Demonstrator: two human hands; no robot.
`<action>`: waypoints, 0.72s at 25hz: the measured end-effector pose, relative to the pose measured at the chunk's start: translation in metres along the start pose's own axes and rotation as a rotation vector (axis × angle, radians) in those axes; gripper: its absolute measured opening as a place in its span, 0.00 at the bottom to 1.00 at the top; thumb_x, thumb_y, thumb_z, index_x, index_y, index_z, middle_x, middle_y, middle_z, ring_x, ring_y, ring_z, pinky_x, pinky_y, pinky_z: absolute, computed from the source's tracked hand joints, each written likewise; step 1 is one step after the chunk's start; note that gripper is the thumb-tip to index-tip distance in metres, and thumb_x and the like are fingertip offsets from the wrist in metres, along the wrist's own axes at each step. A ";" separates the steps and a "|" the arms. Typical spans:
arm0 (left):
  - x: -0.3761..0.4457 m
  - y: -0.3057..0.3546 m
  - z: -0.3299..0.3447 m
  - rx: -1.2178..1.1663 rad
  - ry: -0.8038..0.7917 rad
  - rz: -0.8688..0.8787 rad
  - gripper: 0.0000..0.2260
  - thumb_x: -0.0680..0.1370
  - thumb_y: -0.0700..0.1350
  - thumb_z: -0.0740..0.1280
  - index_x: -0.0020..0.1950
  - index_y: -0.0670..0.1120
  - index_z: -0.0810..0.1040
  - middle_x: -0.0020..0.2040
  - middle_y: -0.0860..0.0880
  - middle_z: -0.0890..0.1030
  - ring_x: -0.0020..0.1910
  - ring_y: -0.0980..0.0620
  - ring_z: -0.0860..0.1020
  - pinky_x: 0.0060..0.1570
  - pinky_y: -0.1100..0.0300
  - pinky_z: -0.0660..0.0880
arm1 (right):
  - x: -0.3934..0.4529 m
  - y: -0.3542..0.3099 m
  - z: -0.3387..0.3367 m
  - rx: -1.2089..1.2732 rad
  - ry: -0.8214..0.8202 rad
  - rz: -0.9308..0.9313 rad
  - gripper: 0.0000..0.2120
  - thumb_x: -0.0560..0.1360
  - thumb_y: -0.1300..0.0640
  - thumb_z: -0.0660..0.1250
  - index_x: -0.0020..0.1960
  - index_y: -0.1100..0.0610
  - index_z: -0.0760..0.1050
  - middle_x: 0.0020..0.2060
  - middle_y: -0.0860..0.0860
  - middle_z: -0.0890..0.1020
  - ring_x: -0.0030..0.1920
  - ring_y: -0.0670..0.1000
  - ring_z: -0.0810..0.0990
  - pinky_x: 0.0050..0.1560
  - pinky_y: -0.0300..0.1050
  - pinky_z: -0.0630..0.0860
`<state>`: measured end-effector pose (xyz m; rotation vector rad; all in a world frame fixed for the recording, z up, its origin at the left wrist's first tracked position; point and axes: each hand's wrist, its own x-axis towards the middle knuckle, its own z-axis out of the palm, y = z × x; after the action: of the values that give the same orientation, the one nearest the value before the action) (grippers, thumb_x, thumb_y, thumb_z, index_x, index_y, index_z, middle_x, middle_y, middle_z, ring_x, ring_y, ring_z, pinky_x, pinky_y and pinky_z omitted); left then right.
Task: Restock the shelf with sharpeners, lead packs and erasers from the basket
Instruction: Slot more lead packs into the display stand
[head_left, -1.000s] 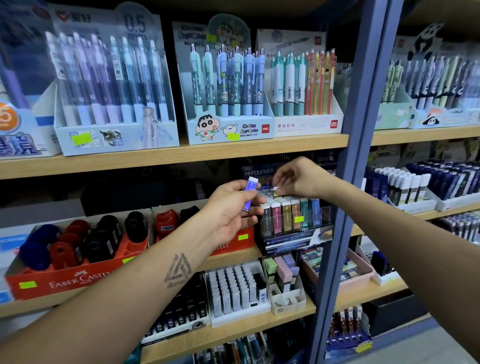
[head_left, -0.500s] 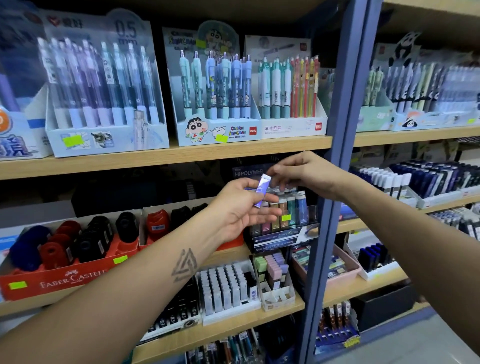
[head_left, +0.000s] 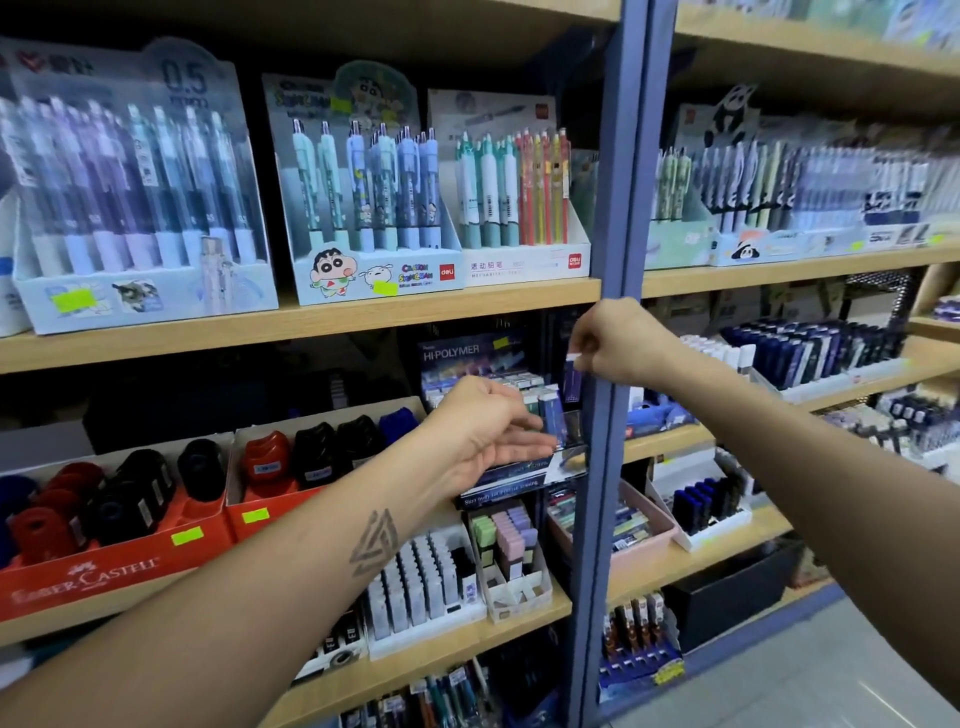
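My right hand (head_left: 621, 343) pinches a purple lead pack (head_left: 573, 373) by its white top. It holds the pack upright over the right end of the Hi-Polymer lead display (head_left: 470, 353) on the middle shelf. My left hand (head_left: 485, 431) reaches in front of that display with its fingers stretched out and nothing in them. Its fingertips are close to the row of standing lead packs (head_left: 549, 413). The basket is out of view.
A blue shelf post (head_left: 618, 208) stands right beside my right hand. Red Faber-Castell trays (head_left: 119, 566) with sharpeners sit to the left. White erasers (head_left: 415, 587) and pastel erasers (head_left: 511, 535) are on the shelf below. Pen displays (head_left: 374, 208) fill the shelf above.
The purple lead pack has passed from my left hand to my right hand, which lifted it to the right. My left hand opened and dropped toward the display.
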<state>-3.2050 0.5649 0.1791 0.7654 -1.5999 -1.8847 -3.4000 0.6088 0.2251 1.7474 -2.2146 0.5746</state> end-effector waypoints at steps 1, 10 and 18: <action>-0.001 -0.001 -0.002 0.006 0.006 -0.002 0.09 0.80 0.28 0.61 0.56 0.39 0.71 0.57 0.29 0.79 0.37 0.38 0.84 0.36 0.51 0.84 | 0.000 -0.003 0.006 0.009 0.010 0.001 0.05 0.73 0.63 0.73 0.49 0.60 0.84 0.37 0.50 0.79 0.47 0.54 0.82 0.47 0.44 0.77; -0.002 -0.009 -0.016 0.059 0.016 -0.003 0.11 0.79 0.29 0.63 0.61 0.36 0.71 0.55 0.29 0.80 0.35 0.41 0.84 0.39 0.51 0.83 | 0.012 -0.011 0.019 -0.109 -0.048 0.074 0.09 0.69 0.71 0.72 0.46 0.60 0.81 0.43 0.57 0.83 0.43 0.59 0.83 0.46 0.52 0.82; -0.007 -0.014 -0.027 0.104 -0.001 -0.004 0.08 0.79 0.28 0.62 0.56 0.35 0.74 0.44 0.34 0.82 0.36 0.42 0.83 0.37 0.54 0.83 | 0.008 -0.010 0.054 -0.185 -0.031 0.107 0.08 0.73 0.69 0.69 0.45 0.58 0.81 0.44 0.59 0.82 0.42 0.62 0.82 0.43 0.52 0.81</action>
<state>-3.1813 0.5534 0.1623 0.8117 -1.7089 -1.8161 -3.3897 0.5747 0.1822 1.5640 -2.3113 0.3536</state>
